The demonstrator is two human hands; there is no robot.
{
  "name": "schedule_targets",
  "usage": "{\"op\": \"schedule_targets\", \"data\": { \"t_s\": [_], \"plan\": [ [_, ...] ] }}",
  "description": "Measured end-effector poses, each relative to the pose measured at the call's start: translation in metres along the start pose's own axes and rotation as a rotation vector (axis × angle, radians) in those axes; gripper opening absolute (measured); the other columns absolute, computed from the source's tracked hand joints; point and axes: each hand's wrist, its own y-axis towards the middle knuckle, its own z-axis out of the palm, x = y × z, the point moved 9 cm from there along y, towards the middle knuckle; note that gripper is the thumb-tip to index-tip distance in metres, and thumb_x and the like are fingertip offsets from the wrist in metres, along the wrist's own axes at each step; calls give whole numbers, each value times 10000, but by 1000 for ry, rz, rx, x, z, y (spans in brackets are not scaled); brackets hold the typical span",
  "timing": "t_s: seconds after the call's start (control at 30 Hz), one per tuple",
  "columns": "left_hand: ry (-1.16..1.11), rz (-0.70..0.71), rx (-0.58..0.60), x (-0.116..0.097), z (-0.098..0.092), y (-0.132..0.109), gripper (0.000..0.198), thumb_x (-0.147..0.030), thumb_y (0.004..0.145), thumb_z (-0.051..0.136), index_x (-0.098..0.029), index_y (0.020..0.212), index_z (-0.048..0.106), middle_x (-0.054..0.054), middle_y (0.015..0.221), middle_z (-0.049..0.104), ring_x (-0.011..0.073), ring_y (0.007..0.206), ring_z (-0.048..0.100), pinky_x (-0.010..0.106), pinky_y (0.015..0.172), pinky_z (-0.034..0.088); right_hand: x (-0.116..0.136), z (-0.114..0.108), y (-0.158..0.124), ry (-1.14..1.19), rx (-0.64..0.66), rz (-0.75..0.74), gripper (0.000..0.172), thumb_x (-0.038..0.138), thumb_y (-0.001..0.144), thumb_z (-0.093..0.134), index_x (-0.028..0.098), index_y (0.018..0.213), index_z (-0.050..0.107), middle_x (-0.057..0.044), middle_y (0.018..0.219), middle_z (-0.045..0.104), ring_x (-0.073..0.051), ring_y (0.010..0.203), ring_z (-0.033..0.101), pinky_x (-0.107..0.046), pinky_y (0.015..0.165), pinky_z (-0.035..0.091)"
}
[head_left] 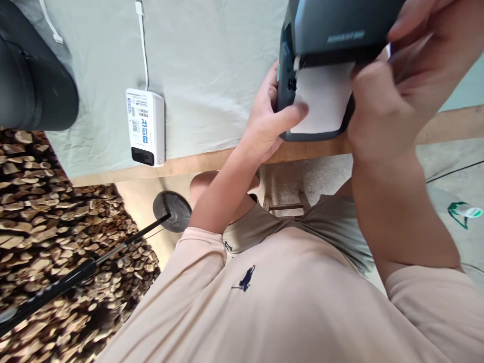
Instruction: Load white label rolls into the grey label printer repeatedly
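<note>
A dark grey label printer [328, 30] with a blurred name on its cover is held tilted over the front edge of the table. White paper [323, 96] lies across its lower face. My left hand [270, 113] is wrapped around the printer's left side, its thumb pressing on the paper. At the right side, my right hand [397, 85] is closed with thumb and fingers against the printer's edge. Motion blur and the hand itself hide its fingertips and any small thing between them.
A white power bank [145, 126] with a cable lies left on the cloth-covered table [204, 60]. A black rounded object [34, 75] stands at the far left. Below are stacked firewood [38, 212], a black stand [172, 210] and a wooden stool [285, 206].
</note>
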Motion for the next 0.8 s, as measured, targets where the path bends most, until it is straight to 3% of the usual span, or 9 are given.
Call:
{"op": "schedule_targets", "data": {
  "t_s": [0.1, 0.17, 0.23, 0.37, 0.47, 0.63, 0.73, 0.8],
  "plan": [
    [-58, -8, 3, 1, -1, 1, 332, -338, 701, 306, -140, 899, 485, -2, 628, 549, 105, 889, 504, 199, 663, 429, 14, -1, -9, -239, 6, -164, 281, -45, 540, 327, 97, 683, 524, 77, 898, 407, 17, 957, 378, -51, 861, 384],
    [-72, 13, 21, 1, 1, 2, 301, -319, 681, 365, -166, 917, 472, 5, 664, 563, 110, 901, 498, 207, 700, 429, 10, -5, -9, -168, -7, -140, 301, -14, 584, 304, 124, 748, 516, 67, 915, 398, 55, 871, 383, -55, 787, 392],
    [-42, 97, 114, -5, 11, -1, 286, -237, 674, 392, -193, 952, 441, 0, 720, 564, 108, 899, 497, 206, 719, 425, 6, -5, -8, -106, 14, -122, 287, 63, 637, 309, 169, 844, 476, 63, 904, 390, 68, 841, 393, -63, 778, 402],
    [62, 275, 296, -17, 33, -15, 344, -143, 708, 270, -201, 1040, 343, -22, 818, 531, 87, 927, 471, 213, 715, 405, -5, 6, -4, -1, 145, -107, 349, 248, 658, 397, 252, 1005, 354, 76, 1019, 344, 37, 918, 417, -115, 856, 434],
    [110, 216, 205, -13, 27, -14, 339, -290, 728, 221, -178, 998, 392, -24, 784, 537, 108, 932, 463, 216, 679, 411, -10, 14, -4, 86, 222, -107, 409, 242, 650, 427, 313, 1030, 296, 125, 1088, 284, 43, 1037, 368, -116, 998, 372],
    [261, 99, -38, -6, -2, -5, 753, -387, 666, -173, -48, 884, 464, -3, 677, 505, 120, 919, 454, 244, 595, 405, -14, 16, -8, 88, 281, -80, 458, 320, 649, 443, 312, 1069, 261, 133, 1182, 201, -13, 1097, 336, -160, 1039, 351],
    [415, 167, -54, -13, 0, -7, 773, -366, 654, -207, -54, 898, 457, 1, 686, 504, 111, 915, 457, 238, 598, 405, -11, 15, -9, 78, 302, -102, 449, 334, 668, 421, 278, 1085, 263, 119, 1192, 205, -29, 1150, 290, -178, 1087, 302],
    [476, 254, 1, -18, 12, -11, 748, -320, 657, -217, -73, 946, 427, 1, 717, 504, 101, 924, 453, 242, 617, 403, -11, 15, -9, 77, 308, -109, 452, 338, 674, 410, 274, 1095, 259, 118, 1197, 197, -37, 1162, 277, -203, 1101, 284]
  ]
}}
